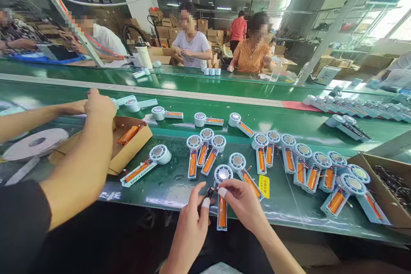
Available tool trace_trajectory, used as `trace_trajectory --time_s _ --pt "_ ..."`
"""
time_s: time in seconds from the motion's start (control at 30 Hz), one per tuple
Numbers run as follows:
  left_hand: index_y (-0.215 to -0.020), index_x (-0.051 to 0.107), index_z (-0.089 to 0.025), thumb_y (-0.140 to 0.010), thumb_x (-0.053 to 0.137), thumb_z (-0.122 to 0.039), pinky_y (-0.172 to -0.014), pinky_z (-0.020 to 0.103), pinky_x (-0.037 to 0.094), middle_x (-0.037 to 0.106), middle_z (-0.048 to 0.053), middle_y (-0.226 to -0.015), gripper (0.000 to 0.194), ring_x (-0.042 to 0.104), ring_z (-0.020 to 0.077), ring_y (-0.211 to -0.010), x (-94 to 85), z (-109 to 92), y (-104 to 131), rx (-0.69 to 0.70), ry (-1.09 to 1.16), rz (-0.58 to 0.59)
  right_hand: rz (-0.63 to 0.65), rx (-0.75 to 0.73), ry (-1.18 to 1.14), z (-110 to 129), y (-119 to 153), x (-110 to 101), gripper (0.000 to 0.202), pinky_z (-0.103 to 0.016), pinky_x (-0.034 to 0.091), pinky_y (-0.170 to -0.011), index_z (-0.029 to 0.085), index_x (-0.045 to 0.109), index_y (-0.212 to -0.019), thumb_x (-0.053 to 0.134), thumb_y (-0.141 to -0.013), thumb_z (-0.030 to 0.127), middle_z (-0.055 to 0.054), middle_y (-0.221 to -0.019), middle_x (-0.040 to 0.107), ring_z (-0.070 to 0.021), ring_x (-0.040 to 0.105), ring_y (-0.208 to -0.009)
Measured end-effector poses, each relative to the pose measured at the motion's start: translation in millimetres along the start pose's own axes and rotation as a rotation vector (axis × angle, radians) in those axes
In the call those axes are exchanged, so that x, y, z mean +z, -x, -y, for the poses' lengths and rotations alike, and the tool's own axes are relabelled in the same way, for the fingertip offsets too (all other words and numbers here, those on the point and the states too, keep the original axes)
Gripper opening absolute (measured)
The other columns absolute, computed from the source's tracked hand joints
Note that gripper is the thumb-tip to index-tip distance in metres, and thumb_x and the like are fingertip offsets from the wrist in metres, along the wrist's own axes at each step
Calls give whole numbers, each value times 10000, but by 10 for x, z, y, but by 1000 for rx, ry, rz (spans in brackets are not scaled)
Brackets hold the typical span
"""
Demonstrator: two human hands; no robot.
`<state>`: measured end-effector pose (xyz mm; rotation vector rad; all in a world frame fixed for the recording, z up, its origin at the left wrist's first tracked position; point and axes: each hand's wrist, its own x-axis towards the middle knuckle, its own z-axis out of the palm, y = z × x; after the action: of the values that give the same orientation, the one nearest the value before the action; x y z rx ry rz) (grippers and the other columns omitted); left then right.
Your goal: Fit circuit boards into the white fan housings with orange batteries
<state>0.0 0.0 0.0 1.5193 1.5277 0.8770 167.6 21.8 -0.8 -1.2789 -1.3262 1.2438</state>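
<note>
Between the thumb and fingers of my left hand (pixel 192 224) is a small dark circuit board (pixel 209 192). My right hand (pixel 243 202) is closed in a pinch at the board's right end; what its fingertips hold, perhaps a thin wire, is too small to make out. Both thumbs wear white finger covers. Just beneath lies an opened handheld fan (pixel 223 174), its round head away from me and its handle over the table edge. An orange battery (pixel 221 214) fills that handle. Another opened fan (pixel 237 162) lies close behind, with a yellow label (pixel 264 186) beside it.
Several more opened fans (pixel 303 150) spread along the green bench (pixel 173 180). A carton of dark parts (pixel 388 188) stands at right. At left, a co-worker's arms (pixel 86 150) reach over a carton (pixel 135 145) with orange batteries. People sit across the conveyor (pixel 257 94).
</note>
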Motion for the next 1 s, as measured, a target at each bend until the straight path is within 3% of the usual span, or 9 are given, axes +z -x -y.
trace_trajectory --time_s 0.2,0.37,0.6,0.73,0.83,1.0 --pt "-1253 546 -217 -937 404 -451 -648 341 547 748 117 -1013 418 680 213 -646 1 -54 15 -36 21 55 -10 -30 117 89 18 9 156 -272 507 -724 186 718 -926 599 -896 282 -50 -902 732 -188 669 -798" --pt "-1144 586 -212 -933 388 -416 -633 309 524 717 54 -795 354 650 203 -606 -15 -136 10 -51 42 95 -40 -209 418 121 25 40 171 -236 443 -627 200 692 -855 551 -852 104 -14 -797 664 -148 588 -685" --pt "-1148 645 -214 -915 411 -377 -612 286 518 729 92 -970 369 682 208 -693 6 -97 17 36 3 55 -92 -388 583 -7 35 84 199 -256 466 -667 205 663 -923 517 -892 75 -39 -869 673 -181 631 -766" --pt "-1158 655 -213 -897 430 -340 -628 287 525 725 78 -939 367 675 196 -659 30 -86 23 28 23 50 -84 -493 590 -64 37 92 219 -287 496 -765 203 657 -988 467 -951 100 -70 -961 690 -204 648 -870" --pt "-1198 632 -207 -900 450 -335 -588 269 510 719 59 -947 372 649 167 -613 13 -93 12 -35 128 91 -92 -465 501 -66 31 85 205 -264 497 -751 213 662 -966 491 -946 101 -52 -933 686 -184 649 -849" --pt "-1170 665 -208 -921 509 -397 -535 233 457 708 38 -910 350 609 144 -614 -91 -54 -73 -43 203 192 -24 -288 358 31 -6 15 152 -230 474 -661 208 686 -894 567 -910 114 -19 -851 666 -152 615 -742"
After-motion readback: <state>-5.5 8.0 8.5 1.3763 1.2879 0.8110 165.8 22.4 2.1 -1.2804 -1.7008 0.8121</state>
